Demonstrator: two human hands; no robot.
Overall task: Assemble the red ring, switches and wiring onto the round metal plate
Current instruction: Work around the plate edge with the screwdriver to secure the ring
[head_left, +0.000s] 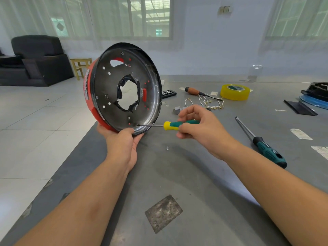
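My left hand [122,139] grips the lower rim of the round metal plate [108,89], holding it up on edge above the table's left edge. The red ring [88,96] sits against the plate's far side and shows through its holes. My right hand [198,125] holds a small green and yellow screwdriver [173,125]; its tip is on a screw near the plate's bottom rim. The grey switches [178,110] and white wiring [211,103] lie on the table behind my right hand. A loose screw [167,148] lies on the table below the hands.
A large green-handled screwdriver [262,144] lies to the right. At the back are a wooden-handled screwdriver [197,91], a yellow tape roll [235,92], a black remote-like object [168,94] and black and blue parts [314,96]. The grey table [195,174] ends at left over tiled floor.
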